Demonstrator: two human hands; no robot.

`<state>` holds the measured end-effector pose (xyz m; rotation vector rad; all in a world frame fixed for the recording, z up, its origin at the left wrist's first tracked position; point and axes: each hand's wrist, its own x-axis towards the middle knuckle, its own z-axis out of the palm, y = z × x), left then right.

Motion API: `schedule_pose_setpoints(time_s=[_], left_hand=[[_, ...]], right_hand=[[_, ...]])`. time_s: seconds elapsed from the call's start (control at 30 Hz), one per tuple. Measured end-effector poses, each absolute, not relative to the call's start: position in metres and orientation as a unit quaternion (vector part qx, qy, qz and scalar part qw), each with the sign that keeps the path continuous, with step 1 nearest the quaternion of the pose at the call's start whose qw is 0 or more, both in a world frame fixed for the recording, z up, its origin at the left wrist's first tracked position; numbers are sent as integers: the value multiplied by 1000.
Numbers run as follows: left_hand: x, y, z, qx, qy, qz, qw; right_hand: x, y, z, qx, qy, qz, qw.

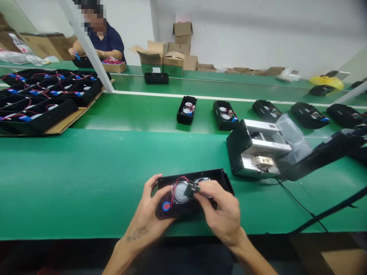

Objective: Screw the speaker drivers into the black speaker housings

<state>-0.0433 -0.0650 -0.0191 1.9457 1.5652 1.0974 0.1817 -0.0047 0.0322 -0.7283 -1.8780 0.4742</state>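
A black plastic speaker housing (218,179) lies open on the green table (86,179) in front of me, with round silver speaker drivers, red wires and a blue-and-red battery end inside. My left hand (149,214) grips the housing's left end, thumb over its rim. My right hand (222,212) pinches a small dark part with a green edge (191,190) above the left driver.
A black and silver machine (252,152) stands to the right, with cables trailing off the table. Several open housings (186,110) sit on the belt beyond. Trays of housings (43,103) fill the far left. Another person (103,38) works at the back; cardboard boxes (166,57) stand behind.
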Motion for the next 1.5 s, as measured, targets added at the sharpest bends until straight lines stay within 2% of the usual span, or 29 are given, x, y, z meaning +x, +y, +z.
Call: schedule_pose_setpoints(time_s=[0.07,0.23,0.37,0.57,0.77,1.1,1.3,1.4,1.5], left_hand=[[-42,-68,-13,716,565,362,192],[-39,-60,0,760,533,345,134],[-36,-50,10,802,484,335,95],[-25,-55,22,833,487,252,76],[-13,-61,17,825,504,256,25],[-8,-62,14,810,511,287,0],[-8,-62,10,812,504,293,22],[-12,-56,10,814,499,295,32],[-18,-47,13,822,487,288,64]], right_hand=[[198,0,45,-279,-833,194,436],[214,3,66,-234,-959,39,158],[203,4,71,-236,-969,9,70],[201,7,81,-232,-969,82,-29],[203,10,74,-249,-958,138,-47],[208,9,71,-252,-947,197,4],[210,-6,48,-272,-950,142,58],[207,1,49,-285,-938,183,80],[201,11,62,-284,-922,257,50]])
